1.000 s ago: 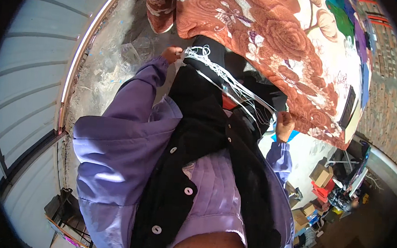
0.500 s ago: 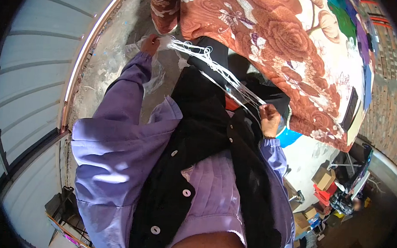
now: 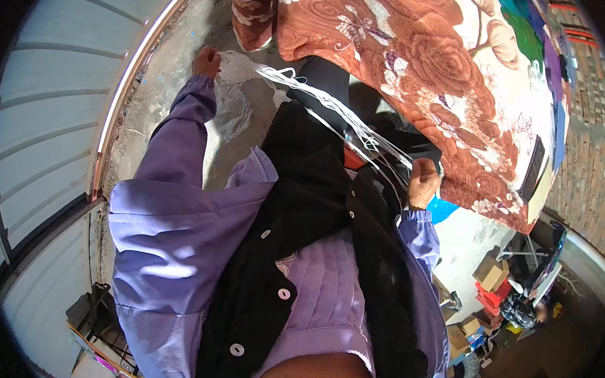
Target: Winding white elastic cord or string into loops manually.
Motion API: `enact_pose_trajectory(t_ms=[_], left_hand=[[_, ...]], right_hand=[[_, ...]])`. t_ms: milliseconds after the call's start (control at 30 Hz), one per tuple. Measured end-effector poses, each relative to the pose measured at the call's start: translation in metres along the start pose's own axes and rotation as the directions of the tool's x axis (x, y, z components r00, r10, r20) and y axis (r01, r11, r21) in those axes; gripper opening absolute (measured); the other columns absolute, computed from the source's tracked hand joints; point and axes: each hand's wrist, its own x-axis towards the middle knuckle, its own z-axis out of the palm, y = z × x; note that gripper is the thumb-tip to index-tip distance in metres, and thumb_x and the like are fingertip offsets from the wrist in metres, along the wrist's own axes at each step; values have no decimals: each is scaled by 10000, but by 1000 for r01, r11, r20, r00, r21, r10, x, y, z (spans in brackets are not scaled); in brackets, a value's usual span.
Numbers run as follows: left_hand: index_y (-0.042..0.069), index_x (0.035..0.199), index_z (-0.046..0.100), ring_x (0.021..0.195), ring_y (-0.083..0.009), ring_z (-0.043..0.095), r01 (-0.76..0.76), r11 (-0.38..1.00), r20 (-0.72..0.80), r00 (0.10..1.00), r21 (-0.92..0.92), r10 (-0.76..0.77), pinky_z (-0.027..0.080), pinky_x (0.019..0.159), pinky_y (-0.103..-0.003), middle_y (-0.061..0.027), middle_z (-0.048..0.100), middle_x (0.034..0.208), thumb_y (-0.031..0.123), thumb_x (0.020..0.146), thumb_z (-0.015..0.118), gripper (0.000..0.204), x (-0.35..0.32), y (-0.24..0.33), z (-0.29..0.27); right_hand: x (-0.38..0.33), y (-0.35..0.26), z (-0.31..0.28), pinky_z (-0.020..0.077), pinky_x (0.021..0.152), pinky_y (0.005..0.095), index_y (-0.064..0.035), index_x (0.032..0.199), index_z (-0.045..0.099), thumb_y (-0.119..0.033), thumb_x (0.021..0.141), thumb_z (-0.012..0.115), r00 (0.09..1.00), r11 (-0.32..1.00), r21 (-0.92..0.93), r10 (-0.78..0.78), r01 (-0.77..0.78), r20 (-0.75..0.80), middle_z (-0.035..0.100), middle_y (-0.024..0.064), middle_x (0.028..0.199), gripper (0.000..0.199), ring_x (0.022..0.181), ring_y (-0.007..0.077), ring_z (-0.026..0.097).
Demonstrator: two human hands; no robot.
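A bundle of thin white cords [image 3: 342,110], with several loose loops, stretches slantwise across my lap. My right hand [image 3: 424,182] is closed around its lower right end. At the upper left, my left hand [image 3: 206,63] grips a crumpled clear plastic bag [image 3: 232,110], whose whitish upper part runs to the far end of the cords. Whether some cord ends are also in the left fingers, I cannot tell. One strand hangs apart below the bundle, over my black trousers [image 3: 295,136].
A brown and cream flowered blanket [image 3: 421,64] hangs over something ahead and to the right. Concrete floor [image 3: 151,121] and a ribbed metal wall [image 3: 59,98] lie on the left. Cardboard boxes [image 3: 491,272] and a red box [image 3: 493,295] stand at the lower right.
My left hand has moved left, drawing the plastic bag out farther. My right hand has shifted slightly right. The cords between them are pulled straighter and closer together.
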Motion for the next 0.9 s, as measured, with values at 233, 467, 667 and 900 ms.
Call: enact_pose_trajectory(t_ms=[233, 467, 667, 900], left_hand=[[84, 1062, 628, 627, -124, 601, -482, 875, 306, 827, -45, 472, 493, 550, -264, -9, 650, 792, 198, 891, 550, 220, -67, 42, 46], [43, 1066, 641, 746, -174, 678, 179, 983, 843, 534, -40, -63, 517, 531, -290, -92, 686, 879, 261, 947, 472, 301, -90, 27, 42], [98, 1001, 642, 581, -129, 580, 101, 977, 564, 826, -188, 24, 465, 470, -277, -26, 611, 720, 77, 831, 563, 188, -60, -2, 105], [110, 934, 630, 530, -111, 489, -203, 978, 686, 703, -56, 185, 410, 479, -281, -26, 573, 684, 165, 835, 598, 118, -72, 7, 134]], right_hand=[[9, 20, -3, 455, 616, 260, 1, 844, 624, -51, 842, 652, 998, 992, 120, 32, -26, -49, 646, 72, 735, 59, 650, 116, 560], [2, 53, -35, 440, 602, 225, -8, 838, 622, -72, 856, 654, 938, 906, 316, 330, -282, -109, 598, 1, 718, 74, 631, 74, 524], [-3, 63, -26, 440, 607, 229, 0, 815, 622, -35, 830, 662, 964, 943, 268, 235, -197, -120, 621, 22, 718, 55, 671, 73, 558], [-6, 69, -27, 423, 581, 236, 0, 814, 622, -62, 825, 672, 970, 959, 194, 226, -206, -86, 616, 30, 691, 80, 650, 73, 543]])
